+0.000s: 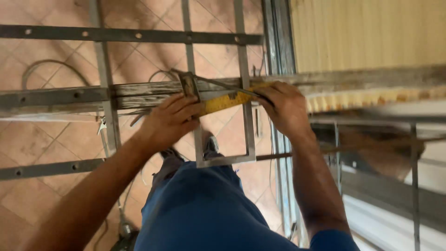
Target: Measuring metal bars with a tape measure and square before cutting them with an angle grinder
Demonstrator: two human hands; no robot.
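A yellow folding ruler [227, 101] lies just above the middle of the frame, stretched between two hands across a grey metal frame [248, 135]. The left hand [171, 122] closes its fingers over the ruler's lower-left end, pressing it to the upright bar there. The right hand [284, 106] pinches the ruler's upper-right end between thumb and fingers. A dark steel try square [190, 86] rests at the frame's upper corner, its thin blade running right toward the right hand. One weathered wooden beam [93, 95] crosses the picture horizontally beneath the hands. Two flat steel bars with drilled holes [130, 35] run across the upper left and lower left. Terracotta floor tiles [42, 135] show below. Blue trousers [200, 209] fill the bottom centre. Corrugated yellow sheeting [367, 32] occupies the upper right.
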